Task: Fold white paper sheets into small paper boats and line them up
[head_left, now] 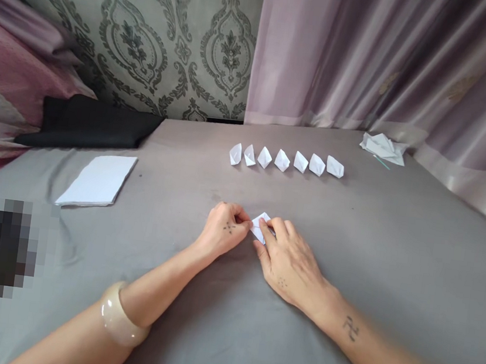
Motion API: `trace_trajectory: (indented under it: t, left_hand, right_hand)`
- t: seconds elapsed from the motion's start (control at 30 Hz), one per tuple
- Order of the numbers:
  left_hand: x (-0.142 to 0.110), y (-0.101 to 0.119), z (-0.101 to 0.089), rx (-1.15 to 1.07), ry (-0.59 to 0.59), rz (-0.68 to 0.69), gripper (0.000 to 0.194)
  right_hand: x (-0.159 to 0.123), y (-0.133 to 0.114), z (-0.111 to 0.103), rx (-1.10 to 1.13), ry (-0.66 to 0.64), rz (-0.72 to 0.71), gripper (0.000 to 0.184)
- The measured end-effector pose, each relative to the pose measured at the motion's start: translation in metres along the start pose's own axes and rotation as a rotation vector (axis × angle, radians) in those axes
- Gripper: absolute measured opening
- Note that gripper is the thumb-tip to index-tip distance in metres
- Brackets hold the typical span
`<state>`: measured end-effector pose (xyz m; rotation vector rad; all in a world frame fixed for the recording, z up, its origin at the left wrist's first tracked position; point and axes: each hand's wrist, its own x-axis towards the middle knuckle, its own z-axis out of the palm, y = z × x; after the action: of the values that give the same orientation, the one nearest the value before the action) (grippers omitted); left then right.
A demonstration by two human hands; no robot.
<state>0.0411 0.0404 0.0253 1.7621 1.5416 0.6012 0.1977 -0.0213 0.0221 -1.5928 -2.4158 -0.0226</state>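
A small piece of folded white paper (259, 226) lies on the grey cloth between my hands, with a pointed top corner showing. The fingertips of my left hand (225, 228) are pinched together at its left corner. My right hand (292, 265) rests over its right side, fingertips pressing on top and thumb at the lower edge. That side of the paper is hidden under the fingers. Beyond my hands, several folded white paper pieces (281, 160) stand in a row.
To the left lies a stack of white paper sheets (99, 181), with a black cloth (94, 125) behind it. Crumpled white paper (383, 147) and a thin greenish stick (381, 162) are at the back right. Curtains (312, 54) and a patterned wall (181, 38) border the grey cloth surface (175, 156).
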Motion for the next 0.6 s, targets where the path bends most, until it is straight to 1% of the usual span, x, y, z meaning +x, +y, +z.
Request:
trace_trajectory:
  t: [0.17,0.43,0.6]
  left_hand:
    - [0.0030,-0.0005,0.0022,0.055,-0.001,0.002,0.013]
    - [0.0007,-0.0009,0.0073,0.106,0.073,0.021,0.016]
    - [-0.0017,0.0004,0.0074,0.148,0.089,0.046,0.014]
  right_hand:
    - [0.0007,-0.0007,-0.0015,-0.002,-0.023,0.007,0.044]
    - [0.0008,-0.0006,-0.0001,-0.040,-0.025,-0.009,0.046]
    - [0.0033,-0.0006,0.0007,-0.040,-0.022,0.010,0.047]
